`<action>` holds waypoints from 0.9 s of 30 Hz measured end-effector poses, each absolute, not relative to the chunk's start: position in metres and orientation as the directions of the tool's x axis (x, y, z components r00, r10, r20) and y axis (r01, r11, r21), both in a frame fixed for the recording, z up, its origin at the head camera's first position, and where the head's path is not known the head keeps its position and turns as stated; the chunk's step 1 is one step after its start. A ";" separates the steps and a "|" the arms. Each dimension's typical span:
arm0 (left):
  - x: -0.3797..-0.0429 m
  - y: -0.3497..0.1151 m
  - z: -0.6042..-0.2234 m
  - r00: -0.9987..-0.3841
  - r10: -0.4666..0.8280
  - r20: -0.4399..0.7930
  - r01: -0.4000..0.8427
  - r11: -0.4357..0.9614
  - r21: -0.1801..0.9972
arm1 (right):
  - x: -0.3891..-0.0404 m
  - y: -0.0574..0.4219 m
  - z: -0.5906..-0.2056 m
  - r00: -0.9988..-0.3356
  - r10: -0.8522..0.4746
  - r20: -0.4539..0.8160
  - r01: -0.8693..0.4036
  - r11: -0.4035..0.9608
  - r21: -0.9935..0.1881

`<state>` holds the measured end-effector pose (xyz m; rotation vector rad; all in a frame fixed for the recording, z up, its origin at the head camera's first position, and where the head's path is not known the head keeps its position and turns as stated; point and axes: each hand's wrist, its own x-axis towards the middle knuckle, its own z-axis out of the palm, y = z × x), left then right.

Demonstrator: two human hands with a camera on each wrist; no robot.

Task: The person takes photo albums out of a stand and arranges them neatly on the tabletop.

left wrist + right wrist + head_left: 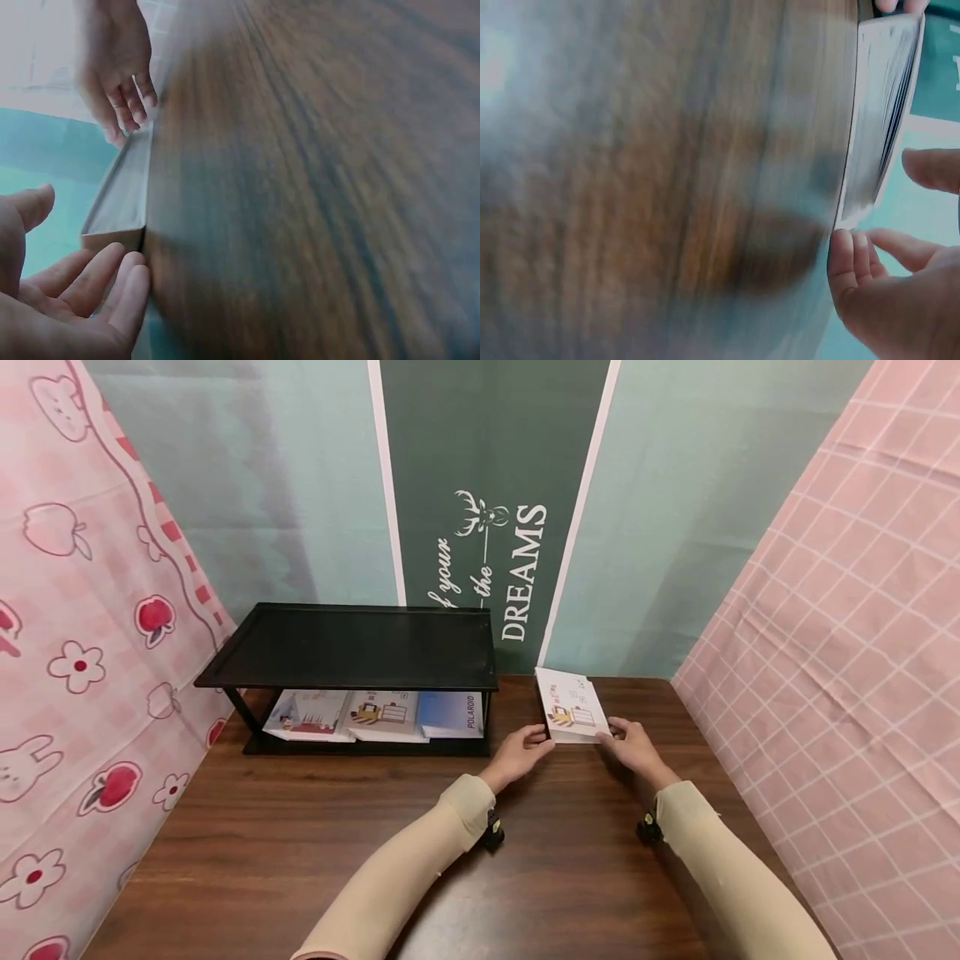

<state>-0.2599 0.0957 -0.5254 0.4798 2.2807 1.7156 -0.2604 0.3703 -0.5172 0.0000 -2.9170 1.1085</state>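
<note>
A white book (572,706) with a yellow vehicle drawing on its cover lies on the table, right of the black rack. My left hand (519,752) is at its left side, fingertips right at the near corner. On the opposite side, my right hand (632,745) has its fingertips at the near right corner. The left wrist view shows the left fingers (94,289) lightly bent against the book's end, thumb held away from it. In the right wrist view, the right fingers (851,259) meet the lower end of the page block (877,105), the thumb standing apart.
The low black rack (367,647) stands at the back left. Three books lie side by side under its top: one with a red drawing (311,714), one with a yellow vehicle (384,714), one blue "POLAROID" book (453,714). Fabric curtains (840,610) border the wooden table (555,877).
</note>
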 end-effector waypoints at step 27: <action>-0.228 0.007 -0.513 -0.906 0.423 0.025 0.182 0.334 0.925 | -0.225 0.276 -0.496 -0.986 -0.098 0.136 -0.167 0.619 -0.768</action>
